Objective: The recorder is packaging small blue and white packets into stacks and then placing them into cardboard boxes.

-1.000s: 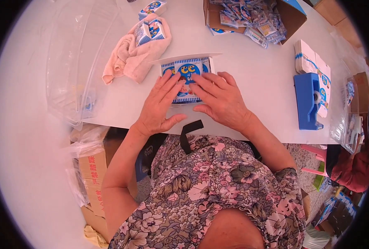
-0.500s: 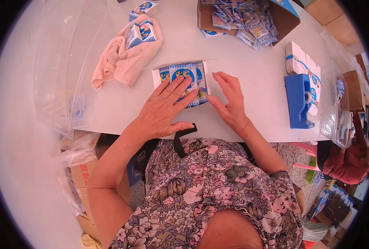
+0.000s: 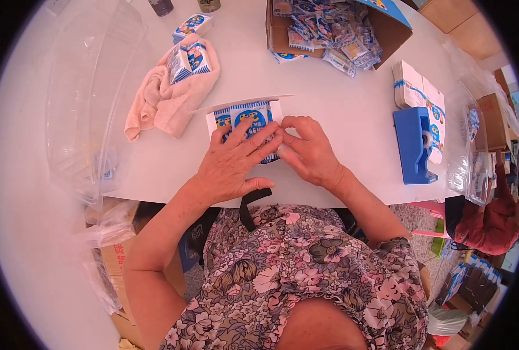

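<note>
In front of me on the white table lies a small open box (image 3: 276, 110), white inside, with its far flap raised. Blue-and-white striped packets (image 3: 250, 112) fill it side by side. My left hand (image 3: 224, 163) rests across the packets, its fingers spread and the thumb held apart toward me. At the box's right wall, the fingers of my right hand (image 3: 315, 153) are curled together in a pinch on the edge. Those fingertips and the left ones come close to each other there, and they partly hide the box's near right corner.
A pink towel (image 3: 163, 105) with packets on it lies left. Behind stands a carton (image 3: 396, 35) of loose packets. To the right are a blue tape dispenser (image 3: 410, 149) and a stack of flat white boxes (image 3: 408, 79). Clear plastic trays (image 3: 75, 111) flank the table.
My right hand has come in from beside the box and closed at its right edge. The box's far flap now shows more plainly. The left hand stays spread on the packets.
</note>
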Demonstrator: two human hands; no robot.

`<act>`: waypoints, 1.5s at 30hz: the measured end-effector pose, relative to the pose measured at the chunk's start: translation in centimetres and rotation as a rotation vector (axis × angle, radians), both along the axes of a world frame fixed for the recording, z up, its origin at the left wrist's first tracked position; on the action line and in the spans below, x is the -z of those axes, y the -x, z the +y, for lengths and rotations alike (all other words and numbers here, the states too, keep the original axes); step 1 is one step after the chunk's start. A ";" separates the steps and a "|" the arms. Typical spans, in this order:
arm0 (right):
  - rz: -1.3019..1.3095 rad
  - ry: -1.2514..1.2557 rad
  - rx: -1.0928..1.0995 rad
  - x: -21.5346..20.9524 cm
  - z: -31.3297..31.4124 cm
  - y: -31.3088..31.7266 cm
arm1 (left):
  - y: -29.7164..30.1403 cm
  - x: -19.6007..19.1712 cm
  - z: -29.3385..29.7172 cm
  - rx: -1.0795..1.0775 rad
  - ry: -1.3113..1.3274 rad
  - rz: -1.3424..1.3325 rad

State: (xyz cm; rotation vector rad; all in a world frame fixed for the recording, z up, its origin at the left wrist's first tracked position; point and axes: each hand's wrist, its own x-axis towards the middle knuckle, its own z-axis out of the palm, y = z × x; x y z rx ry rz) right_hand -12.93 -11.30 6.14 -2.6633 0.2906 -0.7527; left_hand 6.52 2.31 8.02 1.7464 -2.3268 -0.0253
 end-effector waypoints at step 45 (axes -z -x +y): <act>0.350 0.238 -0.145 -0.1 -4.9 -1.1 | -3.5 2.9 -2.6 0.000 0.207 -0.004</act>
